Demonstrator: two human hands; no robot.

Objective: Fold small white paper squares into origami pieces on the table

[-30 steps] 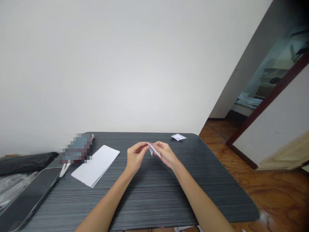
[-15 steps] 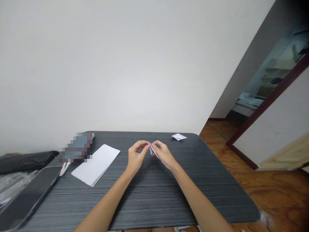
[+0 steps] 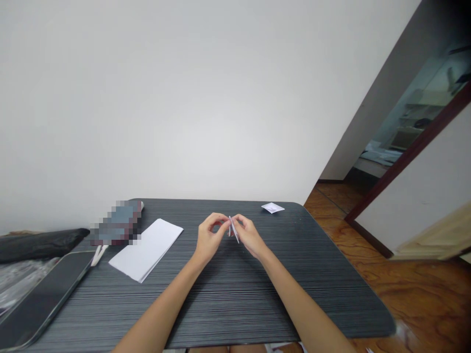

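Pinching a small folded paper (image 3: 235,233) between the fingertips of the left hand (image 3: 208,240) and right hand (image 3: 252,239), both closed on its upper part. Holding it over the table (image 3: 235,299), with white sheets (image 3: 147,249) left of the fingers and a paper diamond (image 3: 273,208) beyond them, rightward.

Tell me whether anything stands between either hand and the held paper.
Nothing visible does: the left hand and right hand both pinch the held paper directly. The larger white paper lies apart, to the left.
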